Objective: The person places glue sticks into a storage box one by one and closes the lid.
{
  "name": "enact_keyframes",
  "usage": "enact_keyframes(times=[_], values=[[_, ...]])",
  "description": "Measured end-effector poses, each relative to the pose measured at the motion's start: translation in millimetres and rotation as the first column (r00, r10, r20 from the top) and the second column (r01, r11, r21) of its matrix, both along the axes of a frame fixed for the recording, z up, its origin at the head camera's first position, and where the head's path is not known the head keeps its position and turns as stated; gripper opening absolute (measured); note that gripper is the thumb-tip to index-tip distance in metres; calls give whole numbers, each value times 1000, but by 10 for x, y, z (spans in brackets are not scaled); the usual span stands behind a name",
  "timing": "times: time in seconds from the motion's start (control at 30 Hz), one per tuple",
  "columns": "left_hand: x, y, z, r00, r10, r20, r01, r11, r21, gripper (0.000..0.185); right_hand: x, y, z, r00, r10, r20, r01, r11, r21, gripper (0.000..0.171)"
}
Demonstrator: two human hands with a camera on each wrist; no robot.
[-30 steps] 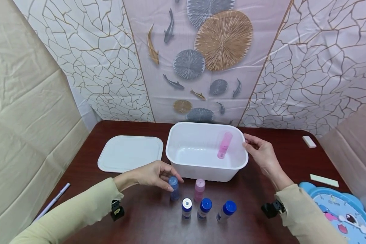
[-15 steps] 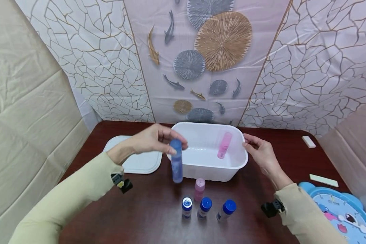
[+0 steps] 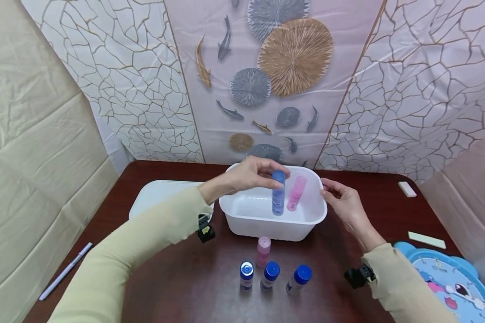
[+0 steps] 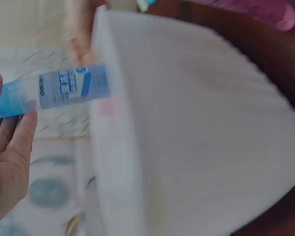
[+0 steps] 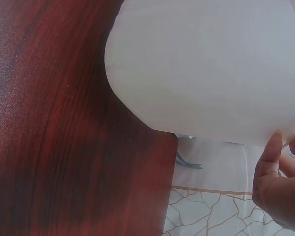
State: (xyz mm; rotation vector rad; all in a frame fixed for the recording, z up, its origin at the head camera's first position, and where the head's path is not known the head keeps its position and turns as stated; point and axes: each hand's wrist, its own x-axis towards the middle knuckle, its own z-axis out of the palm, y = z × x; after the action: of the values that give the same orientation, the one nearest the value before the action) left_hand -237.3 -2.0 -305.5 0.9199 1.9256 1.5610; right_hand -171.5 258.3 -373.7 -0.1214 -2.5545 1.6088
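My left hand pinches the cap of a blue bottle and holds it upright inside the white tub, beside a pink bottle that leans on the tub's right wall. The left wrist view shows the same blue bottle at my fingertips, next to the tub's rim. My right hand grips the tub's right rim; in the right wrist view its fingers curl at the tub.
On the dark wooden table in front of the tub stand a pink bottle and three blue-capped bottles. The white lid lies to the left, a white pen at far left, a blue clock toy at right.
My left hand lifted the blue bottle off the table, carried it up and to the right, and now holds it inside the tub. My right hand stayed on the rim.
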Motion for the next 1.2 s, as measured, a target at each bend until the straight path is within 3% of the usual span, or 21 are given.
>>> enact_keyframes(times=[0.17,0.43,0.77,1.2], values=[[10,253,-247,999,-24,46,26,998,-56,37,11,5,6,1000,-3,-1,3,1000,4,41],[40,437,-443,998,-16,54,22,992,-122,38,10,7,6,1000,-1,11,1,1000,6,42],[82,566,-583,998,20,65,-9,985,-174,37,24,8,12,1000,-3,26,2,1000,23,43],[80,649,-664,1000,21,-2,-21,980,-198,36,21,18,-3,1000,2,16,-2,999,42,43]])
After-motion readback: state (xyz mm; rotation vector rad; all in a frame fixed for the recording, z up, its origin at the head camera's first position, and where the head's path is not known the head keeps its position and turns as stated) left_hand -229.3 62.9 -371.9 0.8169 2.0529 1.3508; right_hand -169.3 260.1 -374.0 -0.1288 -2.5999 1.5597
